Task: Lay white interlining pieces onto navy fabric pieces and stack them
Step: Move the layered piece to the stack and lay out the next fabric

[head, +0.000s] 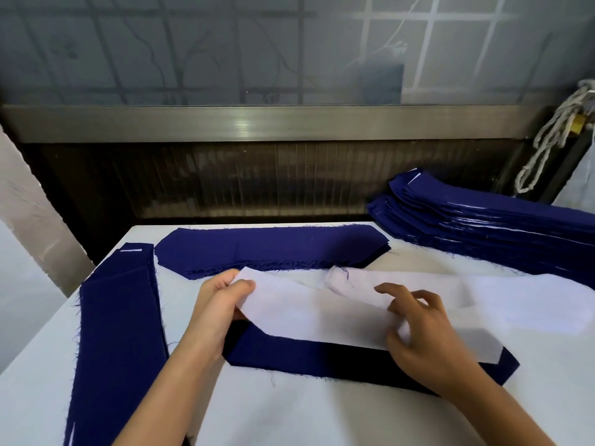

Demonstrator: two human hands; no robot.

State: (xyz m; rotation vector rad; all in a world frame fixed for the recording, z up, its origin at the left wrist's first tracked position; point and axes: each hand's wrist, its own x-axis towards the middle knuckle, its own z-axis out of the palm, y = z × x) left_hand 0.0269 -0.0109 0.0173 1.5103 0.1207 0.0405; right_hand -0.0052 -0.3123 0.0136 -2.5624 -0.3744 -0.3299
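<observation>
L hand point(222, 304): thumb & fingers nip the left tip of the top white interlining piece point(309, 313), which is lifted a bit off the table. From that hand the piece runs out to 3 o'clock, and its far end passes under the R hand point(425, 329). R hand has fingers bent & spread, tips on the piece approx mid-length. Can't tell if the thumb nips it from below.

Straight under the piece, showing at 6 o'clock of it, lies a navy fabric piece point(338, 358) flat on the white table point(289, 416). Its near edge & both angled ends stick out past the white. The white sits skewed toward 12, not lined up w/ the navy.

Beyond the R hand at 2-3 o'clock is a pile of more white interlining point(502, 294). At 12 o'clock of both hands is a low navy stack point(273, 249) w/ frayed edges, just beside the L fingertips. At 9 o'clock of the L hand a long navy stack point(119, 317) runs front to back. Far off at 2 o'clock is a tall navy stack point(502, 226) w/ white slivers between layers. Behind it a rope point(547, 140) hangs, under a frosted window point(225, 43).
</observation>
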